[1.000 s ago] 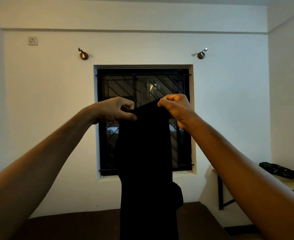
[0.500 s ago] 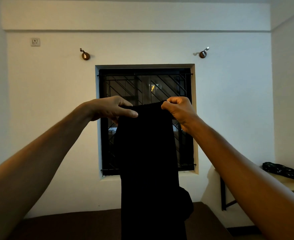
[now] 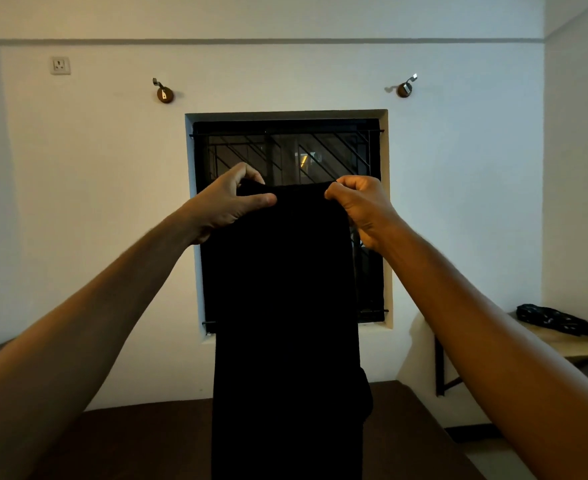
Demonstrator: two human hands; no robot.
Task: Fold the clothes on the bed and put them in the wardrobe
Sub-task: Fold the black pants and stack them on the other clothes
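Observation:
A long black garment [image 3: 285, 323] hangs straight down in front of me, held up at its top edge. My left hand [image 3: 230, 202] pinches the top left corner, thumb across the front of the cloth. My right hand [image 3: 362, 206] grips the top right corner with curled fingers. Both arms are stretched forward at about window height. The garment's lower end runs out of the bottom of the view above the dark brown bed [image 3: 130, 441]. The wardrobe is not in view.
A barred window [image 3: 368, 150] is set in the white wall straight ahead. At the right stands a wooden table [image 3: 583, 348] with a dark patterned cloth [image 3: 559, 320] on it. Two wall hooks [image 3: 163, 93] and a socket [image 3: 60, 65] sit higher up.
Both hands have shifted slightly apart along the garment's top edge, spreading it wider and flatter. The hanging cloth stays in front of the window.

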